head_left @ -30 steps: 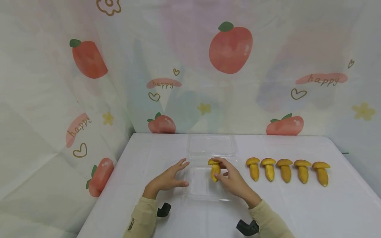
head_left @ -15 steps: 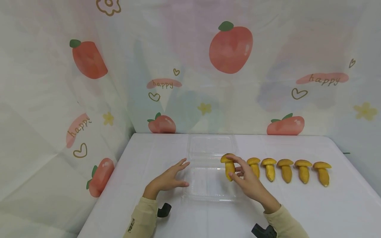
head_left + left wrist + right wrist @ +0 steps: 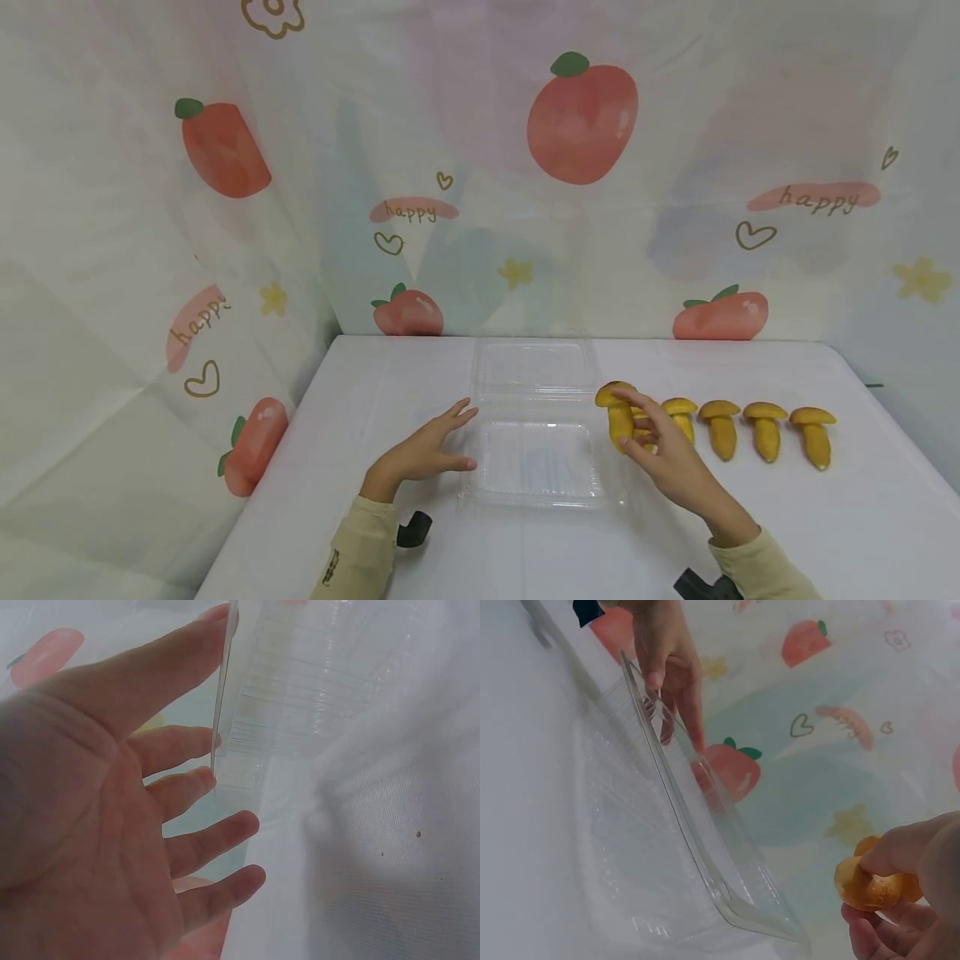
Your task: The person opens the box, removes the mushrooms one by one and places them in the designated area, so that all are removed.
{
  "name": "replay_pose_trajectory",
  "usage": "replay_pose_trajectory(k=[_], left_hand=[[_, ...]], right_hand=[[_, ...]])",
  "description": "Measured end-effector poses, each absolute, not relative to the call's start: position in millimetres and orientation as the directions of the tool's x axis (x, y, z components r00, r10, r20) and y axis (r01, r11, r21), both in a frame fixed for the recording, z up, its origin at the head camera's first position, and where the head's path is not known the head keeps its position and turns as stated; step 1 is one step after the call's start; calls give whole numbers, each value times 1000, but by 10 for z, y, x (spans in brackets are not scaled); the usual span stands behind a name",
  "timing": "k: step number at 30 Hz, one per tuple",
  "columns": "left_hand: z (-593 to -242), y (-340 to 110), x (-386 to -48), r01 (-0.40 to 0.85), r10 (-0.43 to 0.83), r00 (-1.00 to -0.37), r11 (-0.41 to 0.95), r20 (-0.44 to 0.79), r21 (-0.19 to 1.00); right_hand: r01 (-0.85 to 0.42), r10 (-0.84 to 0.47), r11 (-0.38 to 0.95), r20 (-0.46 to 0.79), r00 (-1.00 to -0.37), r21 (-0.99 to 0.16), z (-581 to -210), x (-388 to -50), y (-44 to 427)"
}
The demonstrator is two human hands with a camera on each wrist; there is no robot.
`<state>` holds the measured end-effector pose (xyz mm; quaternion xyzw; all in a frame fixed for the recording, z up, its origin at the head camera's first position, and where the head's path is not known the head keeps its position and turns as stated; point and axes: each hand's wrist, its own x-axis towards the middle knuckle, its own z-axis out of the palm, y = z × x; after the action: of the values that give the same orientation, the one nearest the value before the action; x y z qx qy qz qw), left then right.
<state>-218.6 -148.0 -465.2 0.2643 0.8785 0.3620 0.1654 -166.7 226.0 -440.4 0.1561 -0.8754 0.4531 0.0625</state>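
My right hand (image 3: pixel 678 467) pinches a yellow mushroom (image 3: pixel 620 423) between thumb and fingers, cap up, to the right of a clear plastic box (image 3: pixel 525 502). In the right wrist view the pinched mushroom (image 3: pixel 874 889) shows end-on, apart from the box's rim (image 3: pixel 676 806). Beside the box's left edge is my left hand (image 3: pixel 420 452), fingers spread and fairly straight. The left wrist view has its thumb and fingertips at the box's edge (image 3: pixel 220 712); whether they press on it I cannot tell. Behind my right hand, one more mushroom is mostly hidden.
Several yellow mushrooms stand in a row at the right, such as this mushroom (image 3: pixel 722 432) and the end mushroom (image 3: pixel 813 437). The box's hinged lid (image 3: pixel 534 367) lies back toward the wall cloth (image 3: pixel 480 167). A white cloth covers the table (image 3: pixel 375 375).
My right hand has moved right with the mushroom, from over the box to in front of the leftmost mushroom of the row. My left hand has stayed in place.
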Motion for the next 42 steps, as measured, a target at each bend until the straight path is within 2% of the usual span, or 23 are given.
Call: replay_pose_trajectory(k=[12,20,31,38,42], left_hand=[[-4663,-1490,-2191,342,589,-801,593,-104,729],[-4661,-1474,-2191,354,587,-803,606,-101,712],[-4659,-1481,-2181,349,584,-806,606,-101,714],[-4641,-1477,-2163,335,585,-805,593,-105,732],[-4642,-1475,-2166,335,582,-807,589,-98,736]], right_hand=[[-363,-146,575,345,-927,-733,-4345,-1625,2624],[-342,-71,634,389,-919,-694,-4321,-1661,2945],[-264,31,639,368,-929,-722,-4353,-1647,3314],[-160,99,643,289,-952,-749,-4405,-1659,3441],[-148,120,656,296,-948,-740,-4415,-1677,3503]])
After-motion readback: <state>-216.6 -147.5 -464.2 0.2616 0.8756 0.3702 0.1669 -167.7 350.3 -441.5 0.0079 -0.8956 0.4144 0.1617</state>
